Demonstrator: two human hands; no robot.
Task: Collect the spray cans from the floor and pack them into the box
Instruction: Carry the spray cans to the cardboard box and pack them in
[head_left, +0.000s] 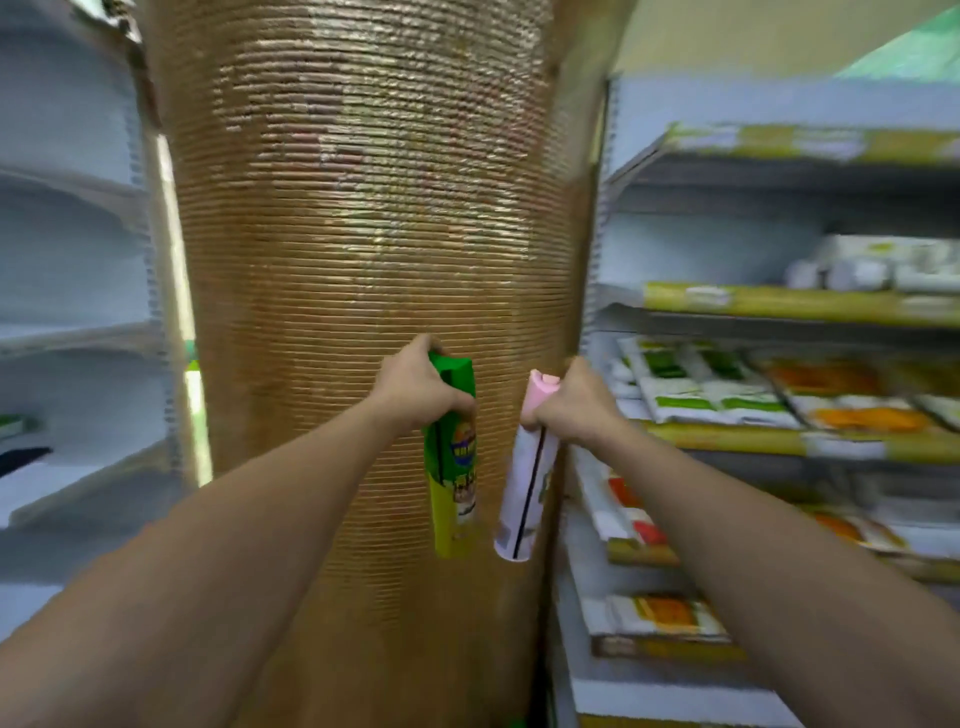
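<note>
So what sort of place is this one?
Most likely a shop aisle: yellow-edged white shelves on the right, stocked with packets, and a stack of cardboard ahead. The left hand holds a green spray can, the right hand a pink-capped spray can.
</note>
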